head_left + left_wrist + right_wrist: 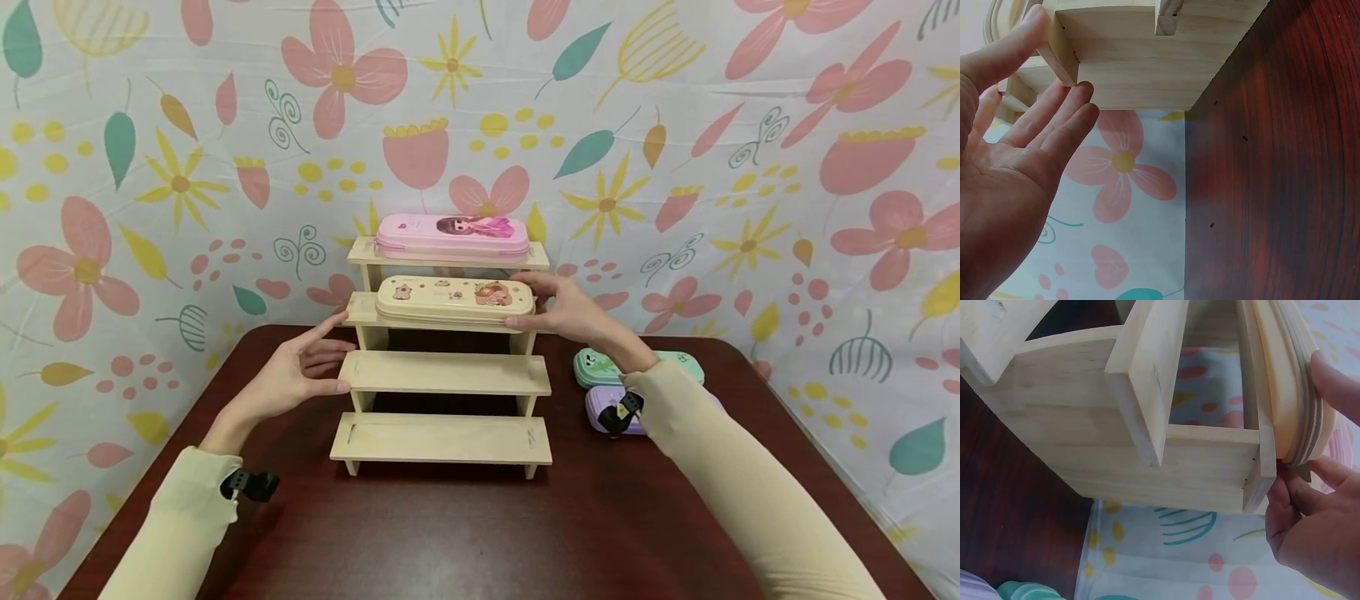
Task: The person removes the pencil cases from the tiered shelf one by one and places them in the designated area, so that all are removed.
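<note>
A four-tier wooden display stand [446,372] stands on the table. A cream pencil case [453,298] with small cartoon prints lies on its second tier from the top. My right hand [566,312] grips the right end of that case, thumb at the front; the right wrist view shows the zipped edge of the cream case [1300,381] between thumb and fingers. My left hand [288,371] is at the stand's left side, its fingers fairly straight. In the left wrist view its thumb and fingertips touch the end of a wooden tier [1060,56].
A pink pencil case [453,236] with a doll print rests on the top tier. To the right of the stand, a green pencil case [592,368] and a purple one [600,408] lie on the dark table [420,542], partly behind my right arm. A flowered cloth [480,100] hangs behind.
</note>
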`<state>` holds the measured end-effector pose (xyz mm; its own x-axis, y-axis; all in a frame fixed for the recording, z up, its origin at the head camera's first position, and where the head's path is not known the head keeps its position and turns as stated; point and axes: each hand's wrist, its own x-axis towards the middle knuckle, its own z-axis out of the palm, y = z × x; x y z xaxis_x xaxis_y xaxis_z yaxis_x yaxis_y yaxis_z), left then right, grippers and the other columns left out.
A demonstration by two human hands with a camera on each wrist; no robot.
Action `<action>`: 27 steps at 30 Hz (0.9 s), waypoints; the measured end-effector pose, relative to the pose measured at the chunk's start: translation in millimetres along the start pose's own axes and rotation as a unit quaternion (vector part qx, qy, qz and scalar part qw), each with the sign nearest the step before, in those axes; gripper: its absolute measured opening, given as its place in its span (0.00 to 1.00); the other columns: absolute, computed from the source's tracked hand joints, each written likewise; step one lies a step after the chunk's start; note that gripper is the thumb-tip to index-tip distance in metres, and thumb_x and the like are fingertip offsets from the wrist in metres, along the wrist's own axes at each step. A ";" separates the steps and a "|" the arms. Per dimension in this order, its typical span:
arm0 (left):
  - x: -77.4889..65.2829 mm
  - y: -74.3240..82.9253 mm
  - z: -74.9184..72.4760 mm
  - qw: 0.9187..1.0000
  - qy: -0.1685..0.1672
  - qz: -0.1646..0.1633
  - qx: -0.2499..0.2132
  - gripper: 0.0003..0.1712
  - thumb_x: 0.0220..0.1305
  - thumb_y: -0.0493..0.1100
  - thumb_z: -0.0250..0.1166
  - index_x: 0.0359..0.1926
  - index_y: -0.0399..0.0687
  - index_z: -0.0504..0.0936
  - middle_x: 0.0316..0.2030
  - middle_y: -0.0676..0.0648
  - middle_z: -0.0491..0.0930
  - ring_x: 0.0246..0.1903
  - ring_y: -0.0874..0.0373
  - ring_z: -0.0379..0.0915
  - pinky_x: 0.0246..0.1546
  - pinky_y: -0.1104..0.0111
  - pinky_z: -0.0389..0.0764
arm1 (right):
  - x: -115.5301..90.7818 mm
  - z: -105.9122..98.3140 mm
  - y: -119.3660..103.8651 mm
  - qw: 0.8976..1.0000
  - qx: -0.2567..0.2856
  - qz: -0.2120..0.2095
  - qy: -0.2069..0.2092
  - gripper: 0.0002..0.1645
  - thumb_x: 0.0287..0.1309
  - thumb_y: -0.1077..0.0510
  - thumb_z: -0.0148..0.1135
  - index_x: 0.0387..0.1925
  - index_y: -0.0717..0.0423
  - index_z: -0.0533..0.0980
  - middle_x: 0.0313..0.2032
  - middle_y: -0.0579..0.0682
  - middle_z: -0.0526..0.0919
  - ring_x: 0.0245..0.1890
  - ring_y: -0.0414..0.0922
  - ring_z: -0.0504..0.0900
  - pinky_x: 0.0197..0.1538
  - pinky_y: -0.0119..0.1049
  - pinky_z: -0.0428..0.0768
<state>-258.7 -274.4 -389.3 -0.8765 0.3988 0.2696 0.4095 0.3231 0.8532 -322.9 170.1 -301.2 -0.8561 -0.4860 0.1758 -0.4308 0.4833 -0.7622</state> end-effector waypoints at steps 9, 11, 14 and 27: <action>-0.2 0.8 -0.2 1.000 0.000 0.001 0.002 0.60 0.61 0.33 0.79 0.85 0.62 0.54 0.66 0.34 0.77 0.66 0.41 0.73 0.66 0.57 0.76 | 4.2 1.9 -1.3 1.000 0.021 0.020 -0.002 0.48 0.58 0.50 0.82 0.76 0.53 0.70 0.59 0.53 0.78 0.46 0.53 0.71 0.41 0.42 0.75; -0.2 0.7 -0.2 1.000 0.000 0.000 0.003 0.60 0.61 0.33 0.79 0.85 0.62 0.54 0.66 0.35 0.77 0.66 0.42 0.73 0.66 0.59 0.76 | 4.2 2.1 -1.6 0.999 0.026 0.024 0.001 0.47 0.57 0.50 0.82 0.75 0.52 0.72 0.56 0.54 0.79 0.45 0.53 0.72 0.41 0.42 0.75; 0.6 0.5 -0.2 1.000 0.000 0.001 0.005 0.61 0.61 0.33 0.79 0.85 0.61 0.54 0.65 0.35 0.77 0.66 0.42 0.74 0.66 0.59 0.77 | 2.1 1.8 -1.6 0.999 0.037 0.029 0.007 0.45 0.56 0.51 0.82 0.74 0.51 0.73 0.54 0.55 0.80 0.45 0.54 0.73 0.42 0.43 0.78; -0.1 0.2 1.2 1.000 0.004 0.001 0.010 0.60 0.61 0.33 0.79 0.85 0.61 0.53 0.66 0.35 0.77 0.66 0.40 0.74 0.64 0.66 0.77 | -5.5 1.4 -1.2 0.995 0.097 0.000 0.022 0.40 0.57 0.57 0.82 0.70 0.54 0.76 0.55 0.54 0.85 0.50 0.52 0.83 0.50 0.38 0.83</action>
<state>-258.2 -273.4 -389.7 -0.8775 0.3933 0.2745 0.4162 0.3402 0.8432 -317.3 171.2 -302.2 -0.8695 -0.4516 0.2002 -0.3717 0.3314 -0.8672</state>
